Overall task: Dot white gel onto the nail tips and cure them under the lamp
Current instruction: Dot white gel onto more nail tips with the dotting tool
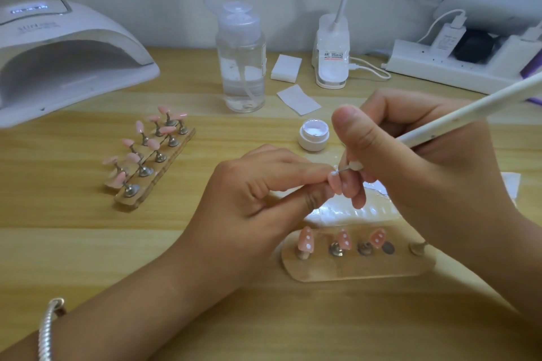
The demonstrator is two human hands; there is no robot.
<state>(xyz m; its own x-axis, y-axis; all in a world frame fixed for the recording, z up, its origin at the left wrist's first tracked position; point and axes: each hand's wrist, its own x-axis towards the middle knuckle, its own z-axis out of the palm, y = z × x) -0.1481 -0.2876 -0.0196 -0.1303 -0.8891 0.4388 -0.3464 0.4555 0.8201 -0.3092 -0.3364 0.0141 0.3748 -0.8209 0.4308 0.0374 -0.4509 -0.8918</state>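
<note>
My left hand (pixel 261 187) pinches a pink nail tip (pixel 334 180) between thumb and fingers at the middle of the table. My right hand (pixel 410 161) grips a long white dotting pen (pixel 469 110), and its fine tip touches the held nail tip. An open white gel pot (pixel 313 135) stands just behind the hands. In front of them lies a wooden holder (pixel 357 265) with three pink nail tips (pixel 306 239) bearing white dots. A second wooden holder (pixel 154 168) at the left carries several plain pink tips. The white curing lamp (pixel 64 58) sits at the far left.
A clear pump bottle (pixel 241 58) of liquid stands at the back centre, with white wipes (pixel 297 99) beside it. A desk lamp base (pixel 333 51) and a power strip (pixel 457 63) with plugs and cables are at the back right. A clear plastic sheet (pixel 346 209) lies under my hands.
</note>
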